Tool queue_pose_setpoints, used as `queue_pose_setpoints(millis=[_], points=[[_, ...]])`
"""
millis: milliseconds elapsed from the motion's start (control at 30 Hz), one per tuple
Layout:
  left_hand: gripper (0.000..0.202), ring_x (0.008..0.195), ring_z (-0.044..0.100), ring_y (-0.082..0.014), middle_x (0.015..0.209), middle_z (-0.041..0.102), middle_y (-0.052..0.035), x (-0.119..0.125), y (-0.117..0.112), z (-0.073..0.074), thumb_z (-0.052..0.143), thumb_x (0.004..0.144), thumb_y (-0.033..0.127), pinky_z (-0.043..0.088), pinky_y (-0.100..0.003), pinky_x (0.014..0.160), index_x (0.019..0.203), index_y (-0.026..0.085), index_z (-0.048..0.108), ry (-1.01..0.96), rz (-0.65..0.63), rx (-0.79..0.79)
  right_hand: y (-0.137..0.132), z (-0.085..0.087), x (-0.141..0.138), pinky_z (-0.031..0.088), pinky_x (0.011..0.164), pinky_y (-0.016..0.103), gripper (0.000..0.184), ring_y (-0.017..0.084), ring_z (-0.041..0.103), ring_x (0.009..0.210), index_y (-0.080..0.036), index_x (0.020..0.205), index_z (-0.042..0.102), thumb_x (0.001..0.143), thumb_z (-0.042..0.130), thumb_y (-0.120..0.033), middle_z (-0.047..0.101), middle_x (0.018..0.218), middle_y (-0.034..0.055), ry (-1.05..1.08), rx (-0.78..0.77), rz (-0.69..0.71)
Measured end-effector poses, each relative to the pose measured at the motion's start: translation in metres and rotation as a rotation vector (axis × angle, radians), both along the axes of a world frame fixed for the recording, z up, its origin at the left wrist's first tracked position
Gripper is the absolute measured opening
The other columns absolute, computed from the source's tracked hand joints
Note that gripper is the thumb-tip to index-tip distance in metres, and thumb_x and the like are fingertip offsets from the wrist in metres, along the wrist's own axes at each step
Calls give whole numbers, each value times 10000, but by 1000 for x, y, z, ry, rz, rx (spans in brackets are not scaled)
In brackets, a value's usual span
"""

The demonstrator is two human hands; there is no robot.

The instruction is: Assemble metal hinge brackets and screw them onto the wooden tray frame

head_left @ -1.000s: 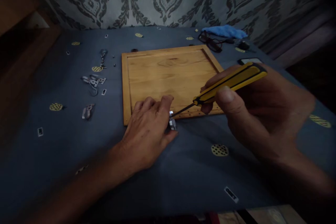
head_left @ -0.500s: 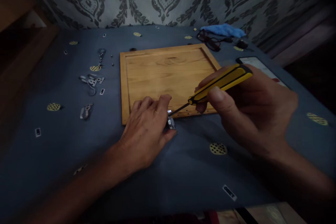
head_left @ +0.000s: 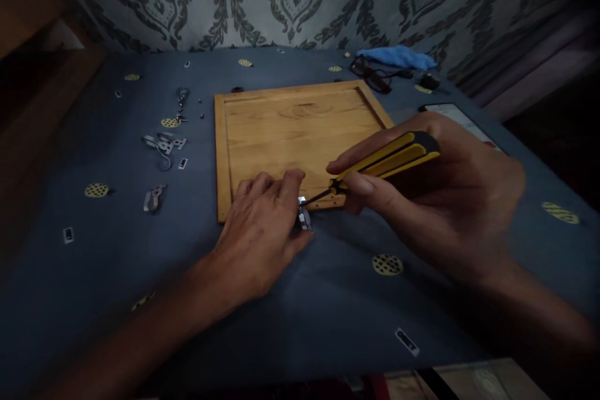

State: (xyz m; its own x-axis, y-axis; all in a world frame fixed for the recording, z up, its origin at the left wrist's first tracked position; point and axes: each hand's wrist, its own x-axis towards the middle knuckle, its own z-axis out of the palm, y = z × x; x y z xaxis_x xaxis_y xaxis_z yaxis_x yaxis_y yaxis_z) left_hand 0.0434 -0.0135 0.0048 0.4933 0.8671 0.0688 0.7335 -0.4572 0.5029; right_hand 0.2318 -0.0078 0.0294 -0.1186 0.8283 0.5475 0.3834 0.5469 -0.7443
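Observation:
A wooden board (head_left: 290, 131) with a raised rim lies flat on a blue patterned cloth (head_left: 328, 300). My left hand (head_left: 260, 237) rests at the board's near edge, its thumb and forefinger pinching a small metal fitting (head_left: 304, 217) against that edge. My right hand (head_left: 435, 194) grips a yellow and black screwdriver (head_left: 384, 161), held low and nearly level. Its dark tip touches the top of the metal fitting. A row of small holes along the board's near rim is partly hidden behind the screwdriver.
Several loose metal fittings (head_left: 164, 144) and a metal bracket (head_left: 154, 197) lie left of the board. Glasses (head_left: 370, 75), a blue cloth (head_left: 398, 56) and a phone (head_left: 457, 115) sit at the far right. A patterned wall stands behind.
My right hand has moved left and lowered the screwdriver handle, bringing the tool closer to level with its tip still at the fitting. The left hand has stayed put.

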Motion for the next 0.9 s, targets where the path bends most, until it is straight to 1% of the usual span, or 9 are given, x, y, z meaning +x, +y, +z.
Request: queue_pose_setpoints(millis=[133,267,333,400,500,600,667,767,900], points=[[633,1184,628,-308,1175,736,-63,0,0,-1,798,858,202,504,-490,1029,1397,208,465,-6,7,2,2,7,0,604,509,226,160,94,695,570,-256,912,708,875,855,-305,733,878,-36,72,-124,93],[633,1181,628,-306,1162,737,-62,-1,0,-1,805,853,192,500,-486,1032,1390,200,470,-4,4,12,0,12,8,662,602,255,191,106,717,606,-289,1092,791,907,818,-251,763,952,-21,48,-246,167],[632,1176,626,-307,1157,736,-67,-1,0,-1,806,856,194,499,-486,1031,1392,192,470,3,-1,10,-1,13,9,660,610,248,151,108,719,615,-290,1050,815,912,813,-231,781,931,-19,58,-265,190],[630,1172,624,-308,1156,734,-73,-1,-1,-1,806,862,202,499,-487,1030,1395,182,471,8,-4,10,-1,13,9,635,592,211,40,95,714,625,-274,920,819,896,834,-246,782,896,-26,69,-238,199],[608,1171,623,-304,1153,732,-71,-1,-1,-2,808,867,216,500,-480,1031,1379,182,482,-1,-4,22,1,12,5,603,586,182,123,95,720,678,-259,800,780,843,891,-288,758,810,-39,34,-137,175],[594,1158,625,-302,1144,734,-65,-1,0,-4,808,866,219,504,-477,1018,1367,188,490,-6,-4,32,3,9,4,589,571,217,167,113,709,664,-260,769,757,817,912,-297,740,755,-38,-28,-28,123],[603,1150,626,-302,1142,735,-65,-2,0,-4,806,867,219,505,-478,1009,1377,187,485,-5,-5,35,3,5,5,581,555,245,186,123,697,638,-268,738,743,839,894,-313,738,761,-28,-9,22,64],[623,1147,625,-303,1154,738,-67,-2,-1,-5,808,864,217,503,-477,1005,1391,187,477,-2,-9,45,2,0,5,572,521,252,177,120,680,591,-282,757,740,862,872,-334,729,770,-23,71,18,-6],[630,1141,625,-306,1165,738,-85,-3,-2,-4,807,869,210,503,-480,1003,1403,161,475,-2,-18,55,4,-5,6,545,468,238,192,111,664,551,-257,770,730,840,890,-338,696,732,-27,72,-25,19]])
